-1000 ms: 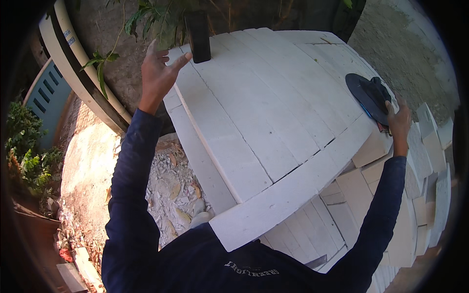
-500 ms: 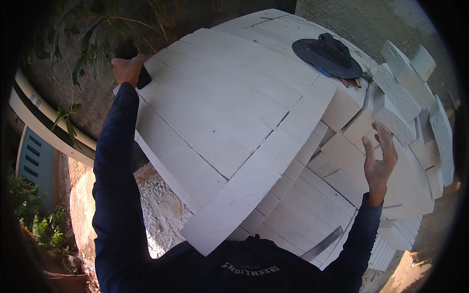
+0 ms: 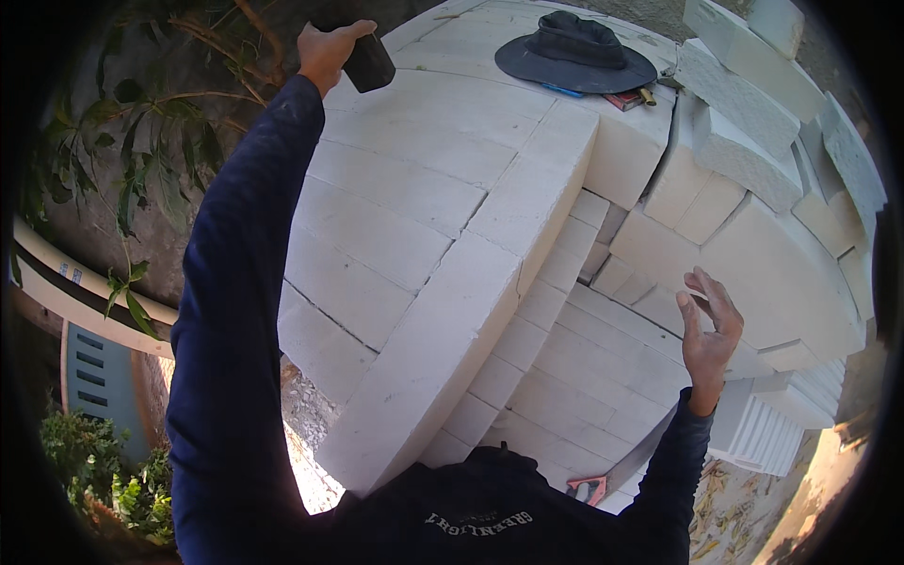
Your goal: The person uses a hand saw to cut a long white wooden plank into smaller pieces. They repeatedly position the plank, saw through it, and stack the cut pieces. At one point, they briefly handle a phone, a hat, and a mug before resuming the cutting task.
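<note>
My left hand (image 3: pixel 328 52) grips a black rectangular object (image 3: pixel 370 66) above the far left edge of a stack of white blocks (image 3: pixel 395 207). Its exact kind is unclear, since the fingers cover part of it. My right hand (image 3: pixel 713 330) hangs in the air over the right side, fingers apart and curved, holding nothing. Beneath it is a lower layer of white blocks (image 3: pixel 603 363). Close to my right forearm lies a handsaw with a red handle (image 3: pixel 589 488), its blade partly behind my sleeve.
A dark brimmed hat (image 3: pixel 576 58) sits on the far blocks, with small blue and red items at its brim. Loose white blocks (image 3: pixel 744 99) are piled unevenly at far right. Leafy branches (image 3: pixel 141 160) hang at left, above a pale curved pipe (image 3: pixel 85 282).
My left hand has moved right and farther away with the black object. My right hand has shifted slightly left and nearer, still open. The view has shifted, bringing the saw's red handle into sight.
</note>
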The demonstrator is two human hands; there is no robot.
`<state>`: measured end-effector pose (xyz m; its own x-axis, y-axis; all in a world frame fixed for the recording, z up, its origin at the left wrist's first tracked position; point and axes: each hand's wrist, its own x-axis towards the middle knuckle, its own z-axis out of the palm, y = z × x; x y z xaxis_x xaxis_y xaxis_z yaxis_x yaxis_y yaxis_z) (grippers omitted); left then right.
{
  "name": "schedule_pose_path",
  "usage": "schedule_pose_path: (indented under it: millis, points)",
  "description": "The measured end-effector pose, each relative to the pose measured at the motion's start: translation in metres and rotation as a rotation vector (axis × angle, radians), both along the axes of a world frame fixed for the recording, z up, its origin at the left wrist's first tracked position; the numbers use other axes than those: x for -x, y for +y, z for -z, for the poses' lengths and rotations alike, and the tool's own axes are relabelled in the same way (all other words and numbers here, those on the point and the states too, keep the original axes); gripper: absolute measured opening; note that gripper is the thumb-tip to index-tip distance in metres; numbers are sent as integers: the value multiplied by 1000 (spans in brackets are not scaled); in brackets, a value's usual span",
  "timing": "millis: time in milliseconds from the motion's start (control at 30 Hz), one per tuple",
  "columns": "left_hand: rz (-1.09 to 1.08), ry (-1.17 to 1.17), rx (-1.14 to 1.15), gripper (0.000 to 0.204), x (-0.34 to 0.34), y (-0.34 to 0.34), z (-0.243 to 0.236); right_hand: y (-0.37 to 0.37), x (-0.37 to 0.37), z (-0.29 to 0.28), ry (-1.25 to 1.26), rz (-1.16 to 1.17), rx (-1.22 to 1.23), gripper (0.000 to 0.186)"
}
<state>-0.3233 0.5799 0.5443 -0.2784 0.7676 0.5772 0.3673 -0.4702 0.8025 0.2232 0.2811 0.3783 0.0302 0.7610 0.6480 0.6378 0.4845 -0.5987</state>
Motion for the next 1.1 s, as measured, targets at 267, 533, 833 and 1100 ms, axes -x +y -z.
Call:
schedule_pose_path:
  millis: [267,533,833,1100]
  points:
    - [-76,-1,-468,46,-157,82,36,-47,-37,58,95,126,176,37]
    - [-262,138,-249,64,-179,115,53,-105,-60,96,267,350,411,37]
    - [-40,289,194,73,-157,87,31,-80,-9,75,186,216,231,32]
    - [-34,811,32,69,-117,-74,18,-78,43,39,187,40,107,35]
